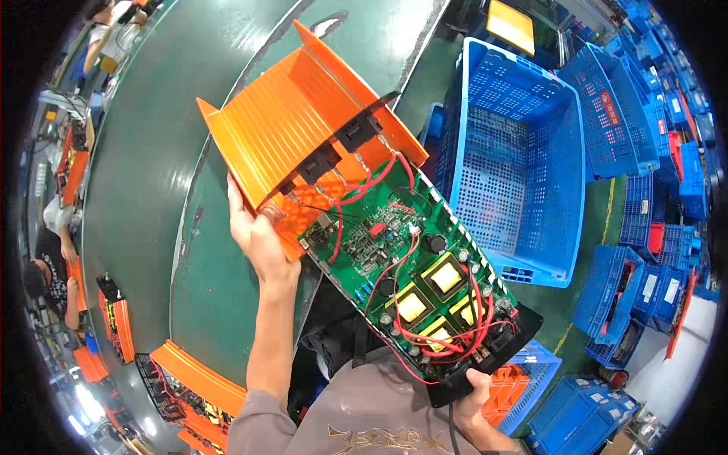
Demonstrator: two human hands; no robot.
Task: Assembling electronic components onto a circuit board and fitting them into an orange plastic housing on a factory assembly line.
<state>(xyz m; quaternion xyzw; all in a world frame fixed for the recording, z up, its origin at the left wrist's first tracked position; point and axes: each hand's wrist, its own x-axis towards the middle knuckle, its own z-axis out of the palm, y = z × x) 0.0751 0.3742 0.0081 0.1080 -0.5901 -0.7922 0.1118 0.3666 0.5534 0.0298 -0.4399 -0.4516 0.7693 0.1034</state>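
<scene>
Workshop space is taken up by a green bench (136,189) on the left and stacked blue crates (671,174) on the right. Between the two hands, an opened unit (356,250) is held aslant in front of the person's body. Its orange casing (265,98), at the far end, is gripped along the lower left edge by the left hand (262,235), which is partly closed. Its black end plate (525,327), at the near end, is grasped at one corner by the right hand (470,408), thumb uppermost; how far the hidden fingers are curled cannot be told. Between these grips a green board (326,244) is exposed, fitted with yellow transformers (409,305) and joined by red wires (375,180) to black sockets (356,133). Just right of the unit, a large crate (557,152) is placed. Orange parts (506,390) are held in a lower crate (540,371). More orange units (201,371) are laid at the lower left, and other people (54,258) are seen beyond the bench.
</scene>
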